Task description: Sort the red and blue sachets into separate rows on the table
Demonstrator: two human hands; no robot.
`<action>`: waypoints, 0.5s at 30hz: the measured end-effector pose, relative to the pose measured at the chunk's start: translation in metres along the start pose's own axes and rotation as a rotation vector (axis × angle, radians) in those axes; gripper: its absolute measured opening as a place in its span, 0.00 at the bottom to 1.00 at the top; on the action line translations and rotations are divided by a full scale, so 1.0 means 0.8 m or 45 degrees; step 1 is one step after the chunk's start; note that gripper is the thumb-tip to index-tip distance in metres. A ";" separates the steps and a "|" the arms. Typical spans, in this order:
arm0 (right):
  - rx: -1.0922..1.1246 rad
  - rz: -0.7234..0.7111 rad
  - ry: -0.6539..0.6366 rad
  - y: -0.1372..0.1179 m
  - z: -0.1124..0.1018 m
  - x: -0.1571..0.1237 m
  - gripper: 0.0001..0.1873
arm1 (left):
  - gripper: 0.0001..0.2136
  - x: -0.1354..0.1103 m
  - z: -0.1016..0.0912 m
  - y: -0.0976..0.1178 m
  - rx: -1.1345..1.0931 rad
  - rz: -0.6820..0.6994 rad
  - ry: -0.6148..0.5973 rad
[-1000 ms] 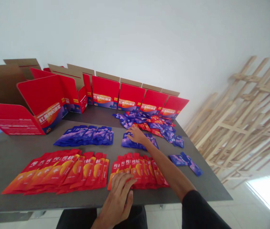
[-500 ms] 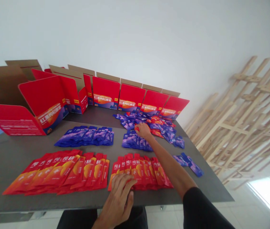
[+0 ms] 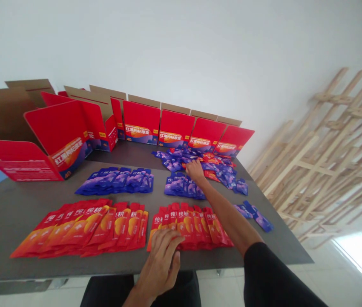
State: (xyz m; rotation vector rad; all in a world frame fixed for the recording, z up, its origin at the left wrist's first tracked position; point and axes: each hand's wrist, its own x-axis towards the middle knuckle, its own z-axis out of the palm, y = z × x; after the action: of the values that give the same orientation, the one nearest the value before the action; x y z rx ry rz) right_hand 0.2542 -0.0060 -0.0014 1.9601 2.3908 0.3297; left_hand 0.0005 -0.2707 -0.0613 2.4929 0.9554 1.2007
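Here the right hand (image 3: 195, 169) hides its fingertips in the mixed sachet pile (image 3: 214, 167).

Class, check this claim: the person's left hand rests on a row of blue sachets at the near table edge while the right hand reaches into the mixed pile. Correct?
Not quite. The head view shows the left hand on red sachets, not blue; the right hand does reach into the mixed pile.

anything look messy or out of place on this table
Mostly tidy: red sachets and blue sachets lie in neat fanned rows. Two things stand out. The mixed pile of sachets under the right hand is a red and blue jumble, and a few stray blue sachets lie alone near the table's right edge.
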 end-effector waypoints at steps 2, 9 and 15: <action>0.004 0.080 0.034 0.006 -0.011 -0.005 0.22 | 0.15 0.002 0.000 0.000 0.001 0.016 0.010; 0.332 0.259 0.210 0.040 -0.042 -0.075 0.13 | 0.15 0.006 0.001 0.001 0.056 0.073 0.018; 0.584 0.116 0.620 0.021 -0.038 -0.232 0.10 | 0.19 0.027 -0.002 0.008 0.161 0.091 -0.042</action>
State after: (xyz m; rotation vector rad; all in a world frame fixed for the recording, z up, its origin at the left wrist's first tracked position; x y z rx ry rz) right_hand 0.3035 -0.1882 0.0111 2.4209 2.8888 0.3124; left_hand 0.0123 -0.2618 -0.0440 2.6573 0.9702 1.1495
